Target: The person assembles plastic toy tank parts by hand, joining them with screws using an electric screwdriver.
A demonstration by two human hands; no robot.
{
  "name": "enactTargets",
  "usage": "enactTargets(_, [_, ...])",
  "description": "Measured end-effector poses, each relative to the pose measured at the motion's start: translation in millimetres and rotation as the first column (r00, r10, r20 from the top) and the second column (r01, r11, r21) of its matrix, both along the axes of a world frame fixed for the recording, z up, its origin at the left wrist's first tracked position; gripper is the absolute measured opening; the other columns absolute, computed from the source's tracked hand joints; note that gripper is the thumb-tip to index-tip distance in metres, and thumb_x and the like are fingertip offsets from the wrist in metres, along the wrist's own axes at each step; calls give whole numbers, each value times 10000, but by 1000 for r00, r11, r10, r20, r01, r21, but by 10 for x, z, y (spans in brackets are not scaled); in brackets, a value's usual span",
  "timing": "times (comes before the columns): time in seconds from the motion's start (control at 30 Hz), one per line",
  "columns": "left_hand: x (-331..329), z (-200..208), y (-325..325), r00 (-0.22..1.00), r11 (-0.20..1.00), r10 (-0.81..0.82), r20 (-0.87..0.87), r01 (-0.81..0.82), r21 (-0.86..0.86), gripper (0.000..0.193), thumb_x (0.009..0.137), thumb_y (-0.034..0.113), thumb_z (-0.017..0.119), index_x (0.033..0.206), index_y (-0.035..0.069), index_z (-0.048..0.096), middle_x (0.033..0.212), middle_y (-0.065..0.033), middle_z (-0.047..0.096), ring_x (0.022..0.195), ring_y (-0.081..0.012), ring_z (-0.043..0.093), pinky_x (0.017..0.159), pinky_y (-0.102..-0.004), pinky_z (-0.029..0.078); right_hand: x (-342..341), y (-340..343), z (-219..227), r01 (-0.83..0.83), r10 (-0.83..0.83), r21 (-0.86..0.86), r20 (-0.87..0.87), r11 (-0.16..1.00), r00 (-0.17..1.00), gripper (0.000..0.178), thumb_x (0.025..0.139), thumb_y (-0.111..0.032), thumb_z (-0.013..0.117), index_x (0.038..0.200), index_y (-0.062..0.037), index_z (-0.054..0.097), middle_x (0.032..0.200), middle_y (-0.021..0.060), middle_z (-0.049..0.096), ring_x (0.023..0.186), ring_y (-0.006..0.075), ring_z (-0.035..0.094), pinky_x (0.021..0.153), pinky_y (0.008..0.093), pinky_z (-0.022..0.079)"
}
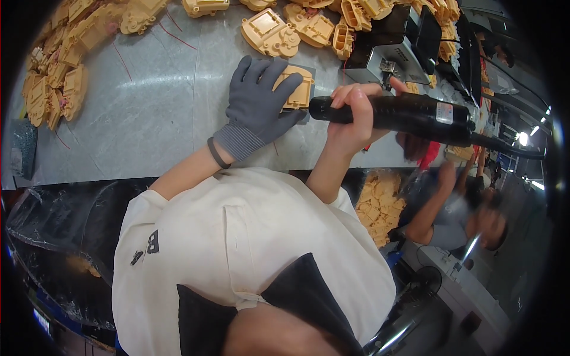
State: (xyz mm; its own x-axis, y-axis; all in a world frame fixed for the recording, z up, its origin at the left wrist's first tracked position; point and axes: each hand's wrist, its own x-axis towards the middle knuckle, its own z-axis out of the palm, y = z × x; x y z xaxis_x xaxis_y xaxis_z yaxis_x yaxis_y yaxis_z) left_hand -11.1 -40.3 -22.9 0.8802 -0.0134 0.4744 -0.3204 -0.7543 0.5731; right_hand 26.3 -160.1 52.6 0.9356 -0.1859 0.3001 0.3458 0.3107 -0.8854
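A tan plastic housing (304, 89) lies on a small dark grey plate (310, 72) on the metal worktop. My left hand (256, 92), in a grey knit glove, holds the housing from its left side. The index finger lies across it and the thumb is along its near edge; the other fingers are spread. My bare right hand (355, 110) is closed around a black electric screwdriver (409, 115), held nearly level. Its front end points left, right beside the housing; the bit and any contact are hidden from view.
More tan housings (270, 32) lie along the far edge, with a heap (56, 89) at the left. A metal-and-black device (389, 53) stands at the back right. Thin red wires lie on the worktop (178, 107). A box of tan parts (380, 207) and another person (445, 207) are at right.
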Motion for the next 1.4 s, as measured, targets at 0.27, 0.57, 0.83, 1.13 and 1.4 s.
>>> enactTargets(0.27, [-14, -23, 41, 999, 999, -33, 5, 32, 23, 643, 569, 395, 769, 1121, 141, 558, 1217, -124, 479, 1114, -293, 432, 973, -519, 307, -29, -31, -12, -5, 8, -97, 28, 995, 1000, 523, 721, 48, 518, 1199, -48, 328, 588, 90, 495, 443, 180, 480, 520, 334, 451])
enactTargets(0.57, [-35, -113, 77, 997, 997, -75, -34, 74, -25, 727, 574, 359, 784, 1220, 157, 518, 1260, -124, 445, 1135, -313, 428, 978, -469, 340, -71, 27, -26, -30, 31, -89, 7, 996, 1000, 527, 725, 27, 608, 1164, -22, 321, 625, 78, 525, 483, 142, 501, 510, 268, 461])
enactTargets(0.83, [-113, -319, 271, 997, 992, -45, -60, 37, -117, 787, 635, 476, 749, 1270, 111, 462, 1146, -57, 541, 1039, -245, 517, 1038, -492, 288, -97, 8, -204, -16, 105, -482, 159, 876, 982, 551, 711, 97, 576, 1169, -58, 312, 656, 84, 532, 472, 158, 496, 477, 282, 448])
enactTargets(1.13, [-48, -324, 282, 997, 981, -61, -43, 52, -189, 783, 616, 473, 763, 1259, 130, 477, 1048, -44, 581, 997, -242, 544, 1050, -501, 266, -109, 29, -223, -21, 98, -420, 162, 907, 982, 558, 721, 69, 575, 1194, -62, 309, 639, 76, 521, 471, 161, 505, 478, 286, 455])
enactTargets(1.4, [-83, -197, 275, 977, 988, -125, -175, 107, -108, 807, 607, 392, 783, 1288, 135, 435, 1107, -79, 538, 1115, -259, 480, 1091, -512, 193, 616, -997, 309, 449, -425, -52, 244, 892, 872, 549, 674, 71, 550, 1187, -30, 381, 614, 74, 517, 456, 157, 495, 490, 291, 475])
